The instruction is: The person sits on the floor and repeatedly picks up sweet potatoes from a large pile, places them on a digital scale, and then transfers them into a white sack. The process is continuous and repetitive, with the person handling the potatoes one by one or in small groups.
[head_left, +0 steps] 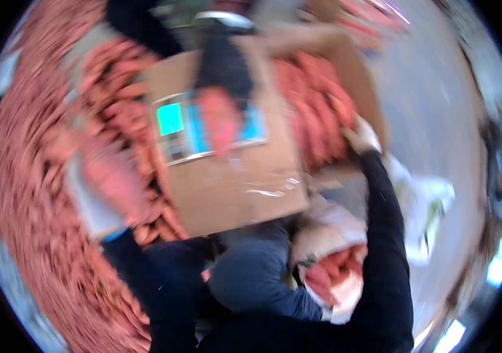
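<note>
My left hand (95,197), in a pale glove and blurred, is closed around a large pinkish sweet potato (115,179) left of a cardboard platform (233,194). My right hand (361,134), also in a pale glove, grips a sweet potato (339,109) at the right side of an open carton (368,82) of long sweet potatoes. On the platform sits a blue digital scale (251,126) with a lit display. A co-worker's dark-sleeved arm (221,65) reaches over it from the far side, ending in a blurred pink shape (218,120) above the scale.
A big pile of sweet potatoes (33,176) fills the left. A pale sack of sweet potatoes (324,223) stands at lower right, beside my knee (245,276). A white sack (424,206) lies on the grey floor (433,106) at the right.
</note>
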Demonstrator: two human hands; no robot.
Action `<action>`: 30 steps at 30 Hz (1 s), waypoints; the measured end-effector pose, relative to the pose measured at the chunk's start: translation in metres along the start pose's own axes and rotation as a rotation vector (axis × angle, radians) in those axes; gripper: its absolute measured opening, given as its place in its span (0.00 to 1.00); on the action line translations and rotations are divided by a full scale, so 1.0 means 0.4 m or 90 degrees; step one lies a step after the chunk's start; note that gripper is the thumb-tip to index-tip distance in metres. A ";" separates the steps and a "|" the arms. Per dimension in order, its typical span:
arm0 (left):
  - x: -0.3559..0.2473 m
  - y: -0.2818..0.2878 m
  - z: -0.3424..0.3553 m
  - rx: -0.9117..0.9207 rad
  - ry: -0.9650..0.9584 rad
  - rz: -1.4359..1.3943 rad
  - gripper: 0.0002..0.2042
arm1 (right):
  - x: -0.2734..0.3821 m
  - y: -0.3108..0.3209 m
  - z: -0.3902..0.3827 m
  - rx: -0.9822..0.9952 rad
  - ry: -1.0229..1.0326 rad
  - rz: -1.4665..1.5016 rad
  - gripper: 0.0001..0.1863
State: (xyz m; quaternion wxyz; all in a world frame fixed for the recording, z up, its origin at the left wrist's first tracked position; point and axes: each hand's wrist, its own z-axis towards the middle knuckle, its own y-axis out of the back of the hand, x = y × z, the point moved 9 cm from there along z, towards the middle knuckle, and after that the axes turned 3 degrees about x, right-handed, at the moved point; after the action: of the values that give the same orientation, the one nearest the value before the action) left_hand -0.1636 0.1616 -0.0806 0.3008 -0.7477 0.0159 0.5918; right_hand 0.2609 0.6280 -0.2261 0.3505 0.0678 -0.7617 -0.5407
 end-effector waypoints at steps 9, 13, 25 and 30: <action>0.036 -0.001 -0.028 -0.075 0.033 -0.425 0.33 | 0.064 0.112 -0.191 -0.267 -0.049 0.213 0.27; -0.057 -0.061 -0.059 0.055 -0.034 -0.547 0.33 | 0.534 0.060 -0.274 -0.050 0.102 0.401 0.23; -0.067 -0.031 -0.064 0.014 0.024 -0.531 0.41 | 1.422 -0.099 -0.254 0.263 0.400 0.208 0.43; -0.038 0.055 -0.069 -0.128 0.060 -0.434 0.38 | 1.340 -0.247 -0.226 0.581 0.123 0.844 0.32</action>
State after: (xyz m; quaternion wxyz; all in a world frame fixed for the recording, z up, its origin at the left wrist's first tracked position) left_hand -0.1524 0.1257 -0.0734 0.4048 -0.7623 -0.2788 0.4211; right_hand -0.1107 0.2592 -0.0500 0.6003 -0.2149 -0.7552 0.1521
